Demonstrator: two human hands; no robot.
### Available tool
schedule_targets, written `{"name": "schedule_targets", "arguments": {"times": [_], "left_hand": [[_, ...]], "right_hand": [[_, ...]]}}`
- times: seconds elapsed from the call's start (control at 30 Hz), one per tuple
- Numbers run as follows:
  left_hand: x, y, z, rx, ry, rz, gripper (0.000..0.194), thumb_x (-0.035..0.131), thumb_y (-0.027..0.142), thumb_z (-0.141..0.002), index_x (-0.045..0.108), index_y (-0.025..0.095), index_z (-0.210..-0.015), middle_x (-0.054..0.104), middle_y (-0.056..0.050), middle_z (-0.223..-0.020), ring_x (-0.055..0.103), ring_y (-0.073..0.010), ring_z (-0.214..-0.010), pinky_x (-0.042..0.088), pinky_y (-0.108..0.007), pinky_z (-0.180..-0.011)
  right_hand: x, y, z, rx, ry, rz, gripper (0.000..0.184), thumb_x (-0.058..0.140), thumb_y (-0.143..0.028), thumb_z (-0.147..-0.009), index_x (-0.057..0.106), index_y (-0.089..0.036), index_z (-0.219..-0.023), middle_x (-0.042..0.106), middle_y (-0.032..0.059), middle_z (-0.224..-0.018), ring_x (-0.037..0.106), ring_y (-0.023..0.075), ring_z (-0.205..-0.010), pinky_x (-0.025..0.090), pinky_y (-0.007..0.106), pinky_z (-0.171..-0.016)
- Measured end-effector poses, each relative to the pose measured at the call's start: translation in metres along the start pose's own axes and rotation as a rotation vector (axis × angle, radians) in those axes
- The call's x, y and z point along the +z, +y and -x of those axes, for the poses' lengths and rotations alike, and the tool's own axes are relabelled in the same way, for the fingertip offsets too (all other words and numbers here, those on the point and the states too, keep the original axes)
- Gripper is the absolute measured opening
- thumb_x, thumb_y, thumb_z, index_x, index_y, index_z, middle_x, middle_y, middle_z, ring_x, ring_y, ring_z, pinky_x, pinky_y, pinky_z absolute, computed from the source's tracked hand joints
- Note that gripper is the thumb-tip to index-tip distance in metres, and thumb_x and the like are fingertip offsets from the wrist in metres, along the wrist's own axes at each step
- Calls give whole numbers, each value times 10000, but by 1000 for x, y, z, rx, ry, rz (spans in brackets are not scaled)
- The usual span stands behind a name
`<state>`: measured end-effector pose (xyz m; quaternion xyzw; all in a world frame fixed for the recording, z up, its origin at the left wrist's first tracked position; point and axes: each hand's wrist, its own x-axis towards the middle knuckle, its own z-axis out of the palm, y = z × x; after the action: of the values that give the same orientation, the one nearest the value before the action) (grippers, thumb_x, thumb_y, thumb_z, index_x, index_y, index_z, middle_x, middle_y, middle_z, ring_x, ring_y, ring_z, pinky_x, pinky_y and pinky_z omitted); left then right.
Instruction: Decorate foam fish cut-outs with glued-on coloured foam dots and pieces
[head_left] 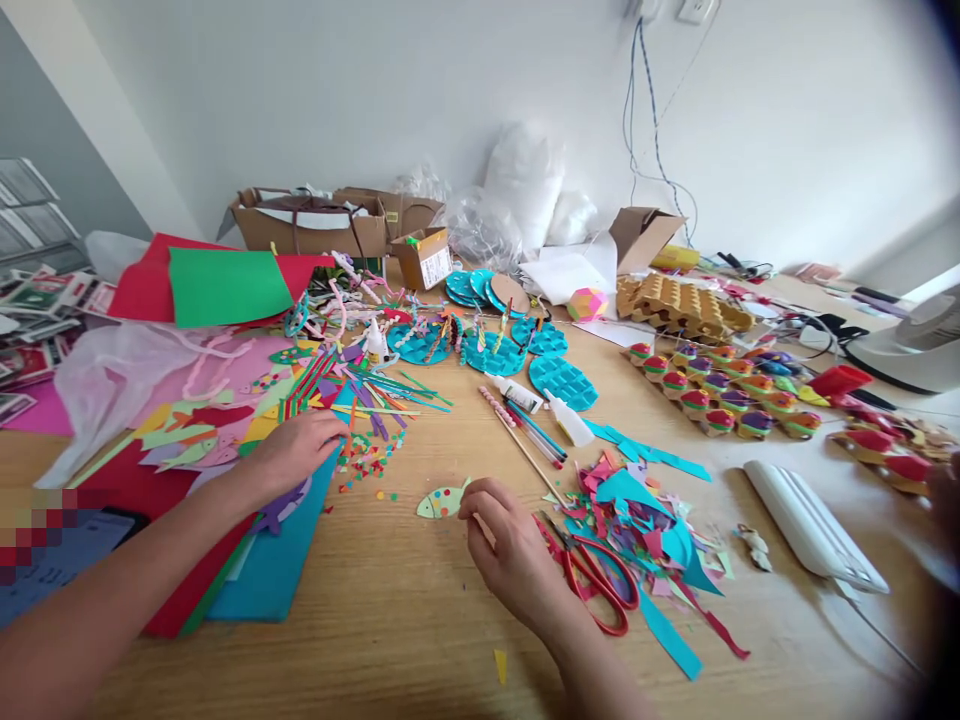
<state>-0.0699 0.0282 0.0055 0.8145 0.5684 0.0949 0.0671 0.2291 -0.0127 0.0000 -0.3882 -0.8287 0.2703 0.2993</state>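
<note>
A pale green paper fish (439,503) with coloured dots lies on the wooden table. My right hand (506,540) is closed at its tail, with thumb and fingertips pinching the edge. To the left, my left hand (296,450) reaches over the coloured paper, its fingers bent together at the thin paper strips (382,395). What those fingertips hold, if anything, is hidden. Small paper dots (367,458) are scattered just right of that hand. Red-handled scissors (600,575) lie beside my right wrist, partly among paper scraps (637,510).
Glue bottles (570,418), pens (536,435) and blue paper discs (495,352) lie further back. Painted egg-carton pieces (720,385) and a white power bank (814,525) are on the right. Blue and red sheets (300,550) lie under my left forearm; cardboard boxes (307,225) stand by the wall.
</note>
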Motion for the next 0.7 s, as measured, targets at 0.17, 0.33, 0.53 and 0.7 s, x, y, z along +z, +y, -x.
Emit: {"name": "schedule_targets", "arguments": {"times": [0.17, 0.33, 0.53, 0.7], "left_hand": [[20, 4, -11, 50, -63, 2, 203, 430, 167, -788, 629, 188, -818, 624, -47, -822, 578, -192, -827, 446, -298, -743], [22, 0, -17, 69, -83, 7, 157, 471, 162, -760, 609, 190, -830, 608, -44, -826, 568, -199, -818, 435, -295, -710], [22, -2, -19, 78, -106, 15, 138, 474, 154, -745, 593, 194, -803, 597, -34, -798, 549, -197, -801, 412, -282, -680], [22, 2, -25, 67, -116, 58, 129, 454, 145, -743, 576, 187, -731, 606, -20, -748, 555, -178, -729, 396, -254, -623]], "right_hand": [[4, 7, 2, 4, 66, -5, 208, 380, -20, -754, 488, -195, -789, 531, 39, -822, 505, 144, -782, 401, 246, -694], [6, 13, 3, 14, 74, -12, 207, 376, -32, -754, 496, -197, -782, 540, 38, -804, 508, 141, -753, 406, 245, -662], [9, 16, 4, 18, 64, -22, 199, 383, -31, -750, 494, -194, -774, 538, 31, -797, 508, 135, -748, 395, 235, -654], [10, 17, 3, 22, 70, -32, 195, 380, -34, -758, 492, -193, -774, 532, 27, -789, 505, 133, -739, 389, 230, -648]]}}
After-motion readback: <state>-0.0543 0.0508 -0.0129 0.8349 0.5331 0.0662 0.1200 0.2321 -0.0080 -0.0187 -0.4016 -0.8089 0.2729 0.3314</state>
